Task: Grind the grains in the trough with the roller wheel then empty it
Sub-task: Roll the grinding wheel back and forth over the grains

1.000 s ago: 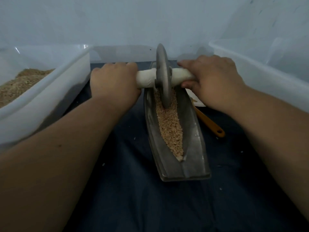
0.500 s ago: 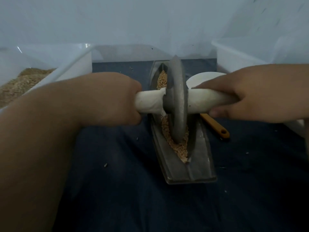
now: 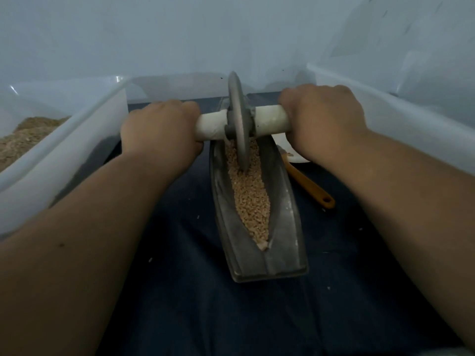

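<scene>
A grey boat-shaped metal trough (image 3: 285,227) lies lengthwise on the dark cloth, filled with tan grains (image 3: 250,199). The grey roller wheel (image 3: 237,119) stands upright in the far half of the trough, its rim down in the grains. A white axle handle (image 3: 270,121) runs through the wheel to both sides. My left hand (image 3: 160,132) grips the left end of the handle. My right hand (image 3: 322,116) grips the right end. The far tip of the trough is hidden behind the wheel.
A clear plastic bin (image 3: 84,140) with ground meal (image 3: 23,137) stands at the left. Another clear bin (image 3: 401,119) stands at the right. An orange-handled tool (image 3: 311,187) and a white dish (image 3: 293,155) lie right of the trough. A white wall rises behind.
The wheel rolled from the far end toward me to the near part of the trough, then back away to the far half. Both hands kept their grip on the handle.
</scene>
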The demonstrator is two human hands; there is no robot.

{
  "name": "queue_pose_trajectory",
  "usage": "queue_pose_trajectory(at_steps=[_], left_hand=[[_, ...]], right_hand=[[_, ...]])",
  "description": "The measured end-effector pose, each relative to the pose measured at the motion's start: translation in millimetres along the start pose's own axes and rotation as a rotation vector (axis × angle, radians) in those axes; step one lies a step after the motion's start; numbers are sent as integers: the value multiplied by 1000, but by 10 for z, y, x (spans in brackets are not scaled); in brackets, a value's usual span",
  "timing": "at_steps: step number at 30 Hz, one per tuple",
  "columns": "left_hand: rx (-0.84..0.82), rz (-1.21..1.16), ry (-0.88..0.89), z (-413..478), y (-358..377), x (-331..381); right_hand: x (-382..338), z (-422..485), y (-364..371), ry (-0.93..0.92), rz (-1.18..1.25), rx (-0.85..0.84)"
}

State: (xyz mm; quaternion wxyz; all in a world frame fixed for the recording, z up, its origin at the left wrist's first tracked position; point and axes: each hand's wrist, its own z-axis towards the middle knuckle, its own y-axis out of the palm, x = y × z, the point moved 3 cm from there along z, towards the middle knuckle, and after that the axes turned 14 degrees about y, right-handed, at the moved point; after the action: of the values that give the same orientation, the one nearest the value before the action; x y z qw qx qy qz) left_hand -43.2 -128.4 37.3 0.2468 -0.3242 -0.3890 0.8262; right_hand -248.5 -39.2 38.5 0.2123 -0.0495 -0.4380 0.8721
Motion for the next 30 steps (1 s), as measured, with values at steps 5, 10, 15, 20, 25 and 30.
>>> queue_pose_trajectory(at_steps=[5,10,15,20,25,30], left_hand=[[-74,-43,-13,-45,44,-108],[-21,13,33,-77,-63,-34],[61,-105,95,-73,-101,94],[-23,-116,131,-68,-106,28],[-90,60,75,-94,-196,-50],[40,110,99,-135,-276,32]], right_hand=[[202,59,50,39,-73,24],[253,43,45,-22,-42,-107],[79,-28,4,-57,111,-127],[0,-50,-1,-92,117,-11],[-16,-14,23,-52,7,-112],[-12,-5,12,-33,12,-151]])
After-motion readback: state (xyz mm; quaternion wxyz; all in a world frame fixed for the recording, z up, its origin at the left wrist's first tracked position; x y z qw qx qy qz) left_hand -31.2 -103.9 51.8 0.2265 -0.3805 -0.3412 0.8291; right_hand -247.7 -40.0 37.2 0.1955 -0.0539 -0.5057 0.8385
